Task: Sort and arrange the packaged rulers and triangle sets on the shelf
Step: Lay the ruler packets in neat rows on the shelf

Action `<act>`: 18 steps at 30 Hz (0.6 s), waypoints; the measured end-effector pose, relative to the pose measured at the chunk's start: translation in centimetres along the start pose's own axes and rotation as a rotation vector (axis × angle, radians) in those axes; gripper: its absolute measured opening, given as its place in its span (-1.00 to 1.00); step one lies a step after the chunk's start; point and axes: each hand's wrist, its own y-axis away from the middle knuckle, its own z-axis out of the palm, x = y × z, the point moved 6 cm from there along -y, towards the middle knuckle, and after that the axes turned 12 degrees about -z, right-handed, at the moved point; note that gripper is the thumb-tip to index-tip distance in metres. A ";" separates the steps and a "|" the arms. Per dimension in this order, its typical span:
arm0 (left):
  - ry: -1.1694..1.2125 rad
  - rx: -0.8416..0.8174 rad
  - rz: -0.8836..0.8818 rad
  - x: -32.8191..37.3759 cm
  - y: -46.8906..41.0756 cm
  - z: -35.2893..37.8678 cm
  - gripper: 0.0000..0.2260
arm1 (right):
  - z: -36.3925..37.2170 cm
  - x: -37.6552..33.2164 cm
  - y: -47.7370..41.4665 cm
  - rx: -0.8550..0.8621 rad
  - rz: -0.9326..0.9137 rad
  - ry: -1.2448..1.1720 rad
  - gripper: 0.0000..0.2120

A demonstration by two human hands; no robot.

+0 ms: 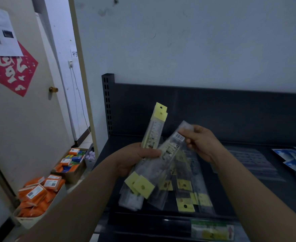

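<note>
A white wall note [74, 53] reads "补货"; the red door poster [11, 72] bears an inverted "福"; the barcode label [180, 136] on a ruler packet [170, 149] is too blurred to read.

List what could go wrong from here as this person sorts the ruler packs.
The left hand grips a fanned bundle of ruler packs at its middle; the slick sleeves might slide out and drop.
The right hand pinches one pack by its end only, so it could slip.
The loose packs lie overlapped near the shelf front edge; a knock might push them off.
</note>
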 end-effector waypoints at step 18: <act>0.653 0.185 0.202 -0.1 -1.4 -1.1 -0.69 | 0.8 1.9 2.4 0.163 0.155 -0.305 -0.89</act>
